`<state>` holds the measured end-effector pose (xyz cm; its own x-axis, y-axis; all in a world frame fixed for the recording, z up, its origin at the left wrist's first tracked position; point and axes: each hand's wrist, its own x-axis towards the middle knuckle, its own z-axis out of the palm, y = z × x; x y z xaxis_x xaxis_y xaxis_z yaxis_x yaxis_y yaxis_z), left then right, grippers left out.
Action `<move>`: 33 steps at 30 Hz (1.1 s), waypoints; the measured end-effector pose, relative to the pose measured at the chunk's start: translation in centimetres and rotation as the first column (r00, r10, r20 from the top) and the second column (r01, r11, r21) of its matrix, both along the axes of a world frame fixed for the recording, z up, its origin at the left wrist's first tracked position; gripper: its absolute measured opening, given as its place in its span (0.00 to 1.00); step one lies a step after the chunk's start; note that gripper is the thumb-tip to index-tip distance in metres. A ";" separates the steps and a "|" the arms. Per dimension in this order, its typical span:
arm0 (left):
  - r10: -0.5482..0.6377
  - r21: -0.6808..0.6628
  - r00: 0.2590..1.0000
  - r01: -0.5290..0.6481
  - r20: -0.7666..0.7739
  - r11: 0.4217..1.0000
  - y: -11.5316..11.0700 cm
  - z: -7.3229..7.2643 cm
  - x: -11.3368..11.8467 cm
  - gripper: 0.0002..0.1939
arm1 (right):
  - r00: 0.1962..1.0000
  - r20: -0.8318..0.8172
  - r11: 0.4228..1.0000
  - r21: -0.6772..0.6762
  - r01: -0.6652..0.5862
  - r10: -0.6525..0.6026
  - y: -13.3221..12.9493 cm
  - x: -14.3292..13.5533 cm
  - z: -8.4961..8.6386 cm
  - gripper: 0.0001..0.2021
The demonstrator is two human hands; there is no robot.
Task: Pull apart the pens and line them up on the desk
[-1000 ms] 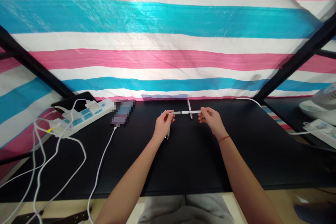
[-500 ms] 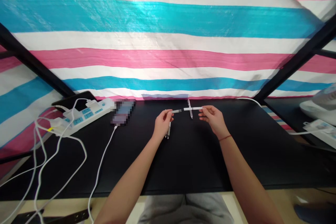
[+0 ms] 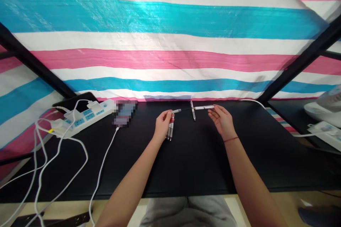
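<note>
My left hand (image 3: pixel 163 124) pinches the grey-and-white front part of a pen (image 3: pixel 177 111), its dark end facing right. A thin dark refill shows between this part and the white pen barrel (image 3: pixel 204 108), which my right hand (image 3: pixel 220 117) holds by its right end. Behind the refill and barrel, another white pen (image 3: pixel 193 111) lies on the black table (image 3: pixel 197 163). Several white pens with grey grips (image 3: pixel 170 132) lie side by side just right of and below my left hand, partly hidden by it.
A phone (image 3: pixel 125 113) with a white charging cable lies left of my hands. Farther left are a white power strip (image 3: pixel 92 114), a black device and loose white cables. Black frame bars and a striped sheet stand behind.
The barrel in my right hand has moved right, away from the front part in my left hand, and the thin refill now shows between them. My left hand has shifted slightly left.
</note>
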<state>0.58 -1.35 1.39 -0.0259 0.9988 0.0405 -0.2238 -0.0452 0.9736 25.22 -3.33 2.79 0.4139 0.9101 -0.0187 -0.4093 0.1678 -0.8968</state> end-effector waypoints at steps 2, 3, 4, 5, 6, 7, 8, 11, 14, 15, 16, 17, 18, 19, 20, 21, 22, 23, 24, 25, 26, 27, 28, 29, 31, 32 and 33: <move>-0.009 -0.032 0.995 0.012 0.101 0.999 0.0 0.2 0.0 0.21 | 1.000 -0.029 1.000 -0.003 0.009 -0.009 0.0 0.2 -0.1 0.10; -0.013 -0.050 0.989 0.020 0.147 0.999 -0.1 0.4 0.0 0.20 | 0.999 -0.047 1.000 -0.005 0.012 -0.012 0.0 0.2 -0.1 0.10; -0.016 -0.068 0.982 0.030 0.189 0.997 -0.1 0.5 0.0 0.20 | 0.998 -0.063 1.000 -0.006 0.013 -0.013 0.0 0.3 0.0 0.10; -0.022 -0.085 0.974 0.042 0.225 0.995 -0.1 0.6 -0.1 0.20 | 0.997 -0.077 1.000 -0.006 0.011 -0.012 0.0 0.3 0.0 0.10; -0.029 -0.100 0.966 0.057 0.256 0.993 -0.2 0.7 -0.1 0.20 | 0.996 -0.088 1.000 -0.006 0.008 -0.009 0.0 0.3 0.0 0.10; -0.038 -0.112 0.959 0.072 0.280 0.991 -0.2 0.7 -0.1 0.19 | 0.995 -0.095 1.000 -0.005 0.005 -0.005 0.0 0.3 0.0 0.10; -0.048 -0.115 0.955 0.085 0.294 0.990 -0.2 0.8 -0.1 0.19 | 0.995 -0.096 1.000 -0.006 0.001 -0.002 0.0 0.3 0.0 0.10; -0.063 -0.078 0.975 0.081 0.213 0.994 -0.2 0.8 -0.1 0.19 | 0.998 -0.070 1.000 -0.011 0.000 0.000 0.1 0.2 -0.1 0.10; -0.043 -0.020 0.999 0.043 0.011 0.999 -0.1 0.7 -0.2 0.20 | 0.999 -0.048 1.000 -0.015 0.004 -0.005 0.1 0.3 -0.2 0.10; -0.035 -0.004 0.998 0.035 -0.042 0.999 -0.1 0.6 -0.2 0.20 | 0.999 -0.043 1.000 -0.016 0.005 -0.005 0.1 0.3 -0.2 0.11; -0.030 0.010 0.996 0.031 -0.080 0.999 0.0 0.6 -0.3 0.21 | 0.999 -0.038 1.000 -0.015 0.005 -0.005 0.1 0.3 -0.2 0.11; -0.027 0.022 0.994 0.029 -0.104 0.999 0.0 0.5 -0.4 0.21 | 0.999 -0.033 1.000 -0.015 0.005 -0.006 0.1 0.3 -0.2 0.11; -0.026 0.030 0.993 0.029 -0.117 0.999 0.1 0.5 -0.4 0.21 | 1.000 -0.030 1.000 -0.015 0.006 -0.006 0.1 0.3 -0.2 0.11; -0.025 0.033 0.992 0.030 -0.124 0.999 0.1 0.4 -0.5 0.21 | 1.000 -0.030 1.000 -0.016 0.007 -0.008 0.1 0.2 -0.1 0.11; -0.026 0.033 0.992 0.030 -0.127 0.999 0.1 0.4 -0.5 0.21 | 0.999 -0.034 1.000 -0.019 0.011 -0.011 0.0 0.2 -0.1 0.11; -0.025 0.032 0.992 0.029 -0.127 0.999 0.2 0.4 -0.5 0.20 | 0.999 -0.041 1.000 -0.022 0.016 -0.017 0.0 0.1 0.0 0.11; -0.024 0.030 0.992 0.028 -0.126 0.999 0.2 0.3 -0.6 0.20 | 0.999 -0.046 1.000 -0.024 0.021 -0.022 0.0 0.0 0.1 0.11; -0.023 0.030 0.992 0.027 -0.125 0.999 0.1 0.4 -0.5 0.20 | 0.998 -0.050 0.999 -0.025 0.026 -0.027 0.0 -0.1 0.1 0.11; -0.024 0.033 0.992 0.028 -0.125 0.999 0.1 0.4 -0.5 0.20 | 0.998 -0.051 0.999 -0.025 0.030 -0.031 -0.1 -0.2 0.2 0.11; -0.027 0.036 0.991 0.032 -0.127 0.999 0.1 0.4 -0.5 0.20 | 0.998 -0.050 0.999 -0.024 0.035 -0.036 -0.1 -0.3 0.3 0.11; -0.033 0.039 0.991 0.039 -0.132 0.998 0.0 0.4 -0.4 0.20 | 0.998 -0.050 0.999 -0.021 0.040 -0.041 -0.1 -0.4 0.3 0.12; -0.040 0.043 0.989 0.047 -0.139 0.998 -0.1 0.4 -0.4 0.20 | 0.998 -0.050 0.999 -0.018 0.047 -0.048 -0.1 -0.5 0.4 0.12; -0.048 0.047 0.988 0.055 -0.147 0.997 -0.1 0.5 -0.4 0.20 | 0.997 -0.050 0.998 -0.013 0.055 -0.056 -0.1 -0.6 0.4 0.13; -0.054 0.049 0.987 0.063 -0.153 0.997 -0.2 0.5 -0.3 0.19 | 0.997 -0.049 0.998 -0.007 0.062 -0.062 -0.1 -0.7 0.4 0.14; -0.064 0.053 0.985 0.073 -0.163 0.996 -0.2 0.5 -0.3 0.19 | 0.997 -0.043 0.998 0.003 0.066 -0.066 -0.1 -0.8 0.3 0.15; -0.068 0.056 0.984 0.078 -0.167 0.995 -0.3 0.5 -0.3 0.19 | 0.997 -0.038 0.998 0.006 0.064 -0.064 -0.1 -0.9 0.3 0.15; -0.071 0.059 0.983 0.082 -0.172 0.995 -0.3 0.5 -0.3 0.19 | 0.998 -0.031 0.998 0.007 0.060 -0.059 -0.1 -1.0 0.3 0.15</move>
<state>0.32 -1.65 1.87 0.0637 0.9926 0.1030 -0.0615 -0.0991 0.9932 24.21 -3.43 3.07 0.4666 0.8841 -0.0249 -0.4257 0.1999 -0.8825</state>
